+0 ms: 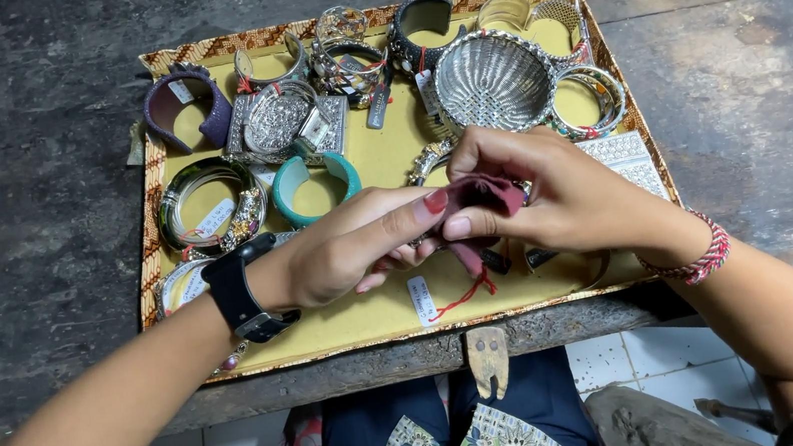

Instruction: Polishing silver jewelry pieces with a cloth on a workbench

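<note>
My left hand point(359, 243) and my right hand point(544, 190) meet over the front middle of a yellow-lined tray point(382, 310). Both pinch a small dark red cloth point(479, 193) that is wrapped around a silver bracelet, of which only a sliver shows between the fingers. A white tag point(423, 300) on a red thread hangs below the hands. My left wrist carries a black watch point(239, 293) and my right wrist a red and white braided band point(699, 261).
The tray holds several bangles: a purple cuff point(186, 108), a teal bangle point(315, 188), a green striped bangle point(210, 206), a silver mesh piece point(493, 80). It rests on a dark worn table point(755, 108). White floor tiles lie at left.
</note>
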